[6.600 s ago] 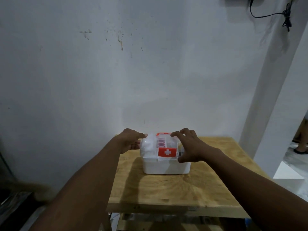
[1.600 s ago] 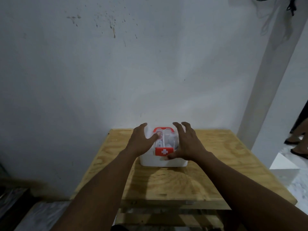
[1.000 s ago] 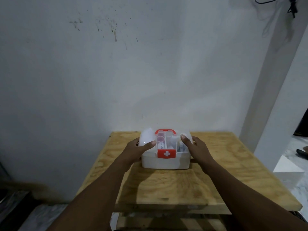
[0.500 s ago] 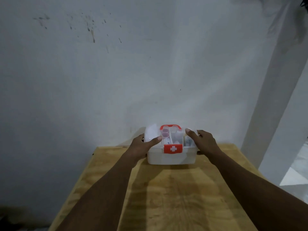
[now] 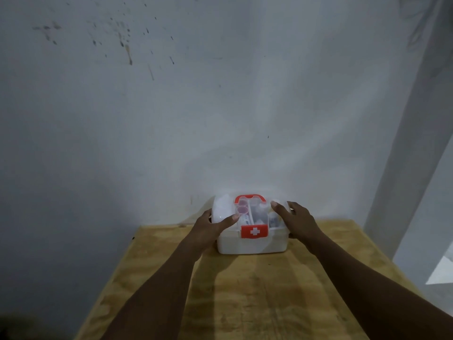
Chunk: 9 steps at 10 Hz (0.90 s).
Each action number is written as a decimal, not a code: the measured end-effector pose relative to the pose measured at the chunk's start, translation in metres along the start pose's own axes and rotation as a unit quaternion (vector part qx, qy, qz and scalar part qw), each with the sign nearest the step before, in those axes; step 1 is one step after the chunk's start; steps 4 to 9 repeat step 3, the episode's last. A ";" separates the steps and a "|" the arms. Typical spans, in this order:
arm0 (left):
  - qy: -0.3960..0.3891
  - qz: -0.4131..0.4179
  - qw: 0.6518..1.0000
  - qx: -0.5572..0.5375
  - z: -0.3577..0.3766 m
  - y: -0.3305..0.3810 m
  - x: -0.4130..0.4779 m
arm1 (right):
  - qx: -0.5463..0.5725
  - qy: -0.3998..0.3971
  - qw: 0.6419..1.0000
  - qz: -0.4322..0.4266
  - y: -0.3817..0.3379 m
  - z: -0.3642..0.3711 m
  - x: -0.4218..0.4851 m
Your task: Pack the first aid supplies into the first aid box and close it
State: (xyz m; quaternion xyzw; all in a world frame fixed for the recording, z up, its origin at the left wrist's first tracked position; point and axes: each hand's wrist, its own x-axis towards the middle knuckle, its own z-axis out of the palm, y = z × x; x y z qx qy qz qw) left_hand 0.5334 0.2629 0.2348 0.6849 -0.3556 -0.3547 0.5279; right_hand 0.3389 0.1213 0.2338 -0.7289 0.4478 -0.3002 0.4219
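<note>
White plastic with a red latch [image 5: 253, 231] and a red handle [image 5: 250, 198], the box [image 5: 251, 244] is sitting closed at the back of the plywood bench [image 5: 245, 290], close to the grey wall [image 5: 220, 119]. Its long axis is running left to right across the view, and the latch with its white cross is facing the person. Small containers [image 5: 242, 210] are showing through the clear lid [image 5: 223, 209], too blurred to name. The right hand [image 5: 299, 223] is gripping the box's right end, thumb lying on the lid and fingers [image 5: 293, 207] reaching round the far side. The left hand [image 5: 208, 229] is gripping the left end the same way. Both sets of fingers are clamped on the box. About a second and a half earlier the hands were spread over the lid's top; they are now sitting lower, at the ends, much as half a second ago.
</note>
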 end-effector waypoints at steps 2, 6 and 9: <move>0.076 0.018 0.987 0.138 -0.004 0.024 -0.009 | -0.138 0.039 0.988 -0.049 -0.029 -0.010 -0.012; 0.112 0.072 0.971 0.197 -0.013 0.063 -0.027 | -0.186 0.025 0.975 -0.116 -0.066 -0.026 -0.018; 0.112 0.072 0.971 0.197 -0.013 0.063 -0.027 | -0.186 0.025 0.975 -0.116 -0.066 -0.026 -0.018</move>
